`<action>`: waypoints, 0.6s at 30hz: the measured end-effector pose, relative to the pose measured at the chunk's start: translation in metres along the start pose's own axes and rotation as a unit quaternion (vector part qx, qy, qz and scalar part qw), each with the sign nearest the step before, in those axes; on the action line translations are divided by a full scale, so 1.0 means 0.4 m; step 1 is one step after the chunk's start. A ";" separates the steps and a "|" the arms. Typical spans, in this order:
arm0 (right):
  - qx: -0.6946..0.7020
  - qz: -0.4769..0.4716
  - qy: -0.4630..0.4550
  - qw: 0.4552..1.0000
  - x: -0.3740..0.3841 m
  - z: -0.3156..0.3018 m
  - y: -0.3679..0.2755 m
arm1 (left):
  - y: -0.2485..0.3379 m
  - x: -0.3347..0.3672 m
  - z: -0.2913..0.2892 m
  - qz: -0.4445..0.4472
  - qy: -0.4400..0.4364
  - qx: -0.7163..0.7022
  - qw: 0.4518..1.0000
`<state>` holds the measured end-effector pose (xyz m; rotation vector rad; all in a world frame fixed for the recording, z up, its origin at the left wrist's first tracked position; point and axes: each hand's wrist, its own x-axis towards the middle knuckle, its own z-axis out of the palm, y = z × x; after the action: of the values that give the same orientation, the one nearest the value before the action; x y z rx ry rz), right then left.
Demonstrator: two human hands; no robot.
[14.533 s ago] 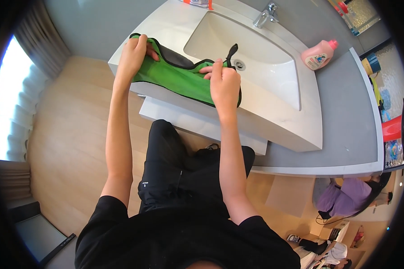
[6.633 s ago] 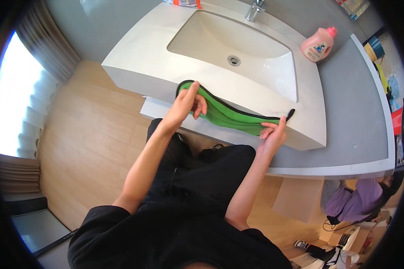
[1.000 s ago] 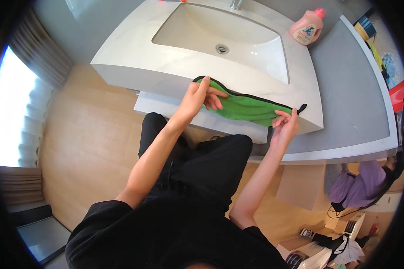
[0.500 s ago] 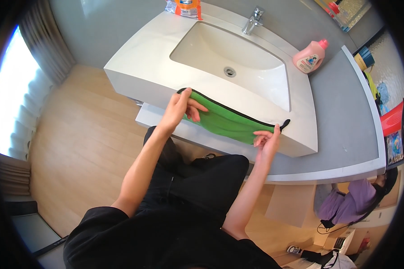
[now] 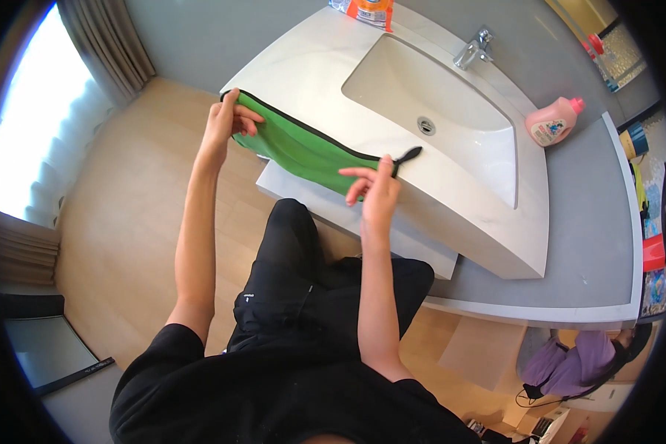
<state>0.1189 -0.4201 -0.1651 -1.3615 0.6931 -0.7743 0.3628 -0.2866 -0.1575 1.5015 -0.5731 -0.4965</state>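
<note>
A green cloth (image 5: 296,152) with black edging hangs stretched between my hands along the front edge of the white washbasin counter (image 5: 296,89). My left hand (image 5: 226,122) pinches its left top corner by the counter's left end, the other fingers loosely curled. At the other corner, my right hand (image 5: 376,189) grips the black-trimmed edge between thumb and fingers. Beyond that hand a short black loop (image 5: 409,155) sticks out over the countertop. The cloth's lower part droops in front of the counter.
The sink basin (image 5: 436,89) has a chrome faucet (image 5: 473,49) behind it. A pink bottle (image 5: 553,122) stands to the right, an orange packet (image 5: 370,13) at the back left. A grey partition (image 5: 592,222) borders the right side. Another person in purple (image 5: 581,362) is at lower right.
Both hands have carried the stretched cloth leftward along the counter's front edge, to its left end. The view has shifted too, so the sink appears farther right.
</note>
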 end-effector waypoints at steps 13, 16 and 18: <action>0.004 -0.010 0.013 1.000 0.001 0.065 -0.012 | 0.000 0.005 -0.027 -0.038 -0.056 0.001 0.998; 0.014 -0.009 0.025 1.000 -0.005 0.047 -0.007 | 0.010 -0.010 -0.001 -0.052 -0.068 0.001 0.996; 0.023 -0.019 0.041 0.999 -0.005 0.027 -0.003 | 0.020 -0.025 0.035 -0.073 -0.091 0.001 0.993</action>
<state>0.1265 -0.4124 -0.1628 -1.3093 0.7118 -0.8758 0.3458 -0.2909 -0.1502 1.5152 -0.6076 -0.7511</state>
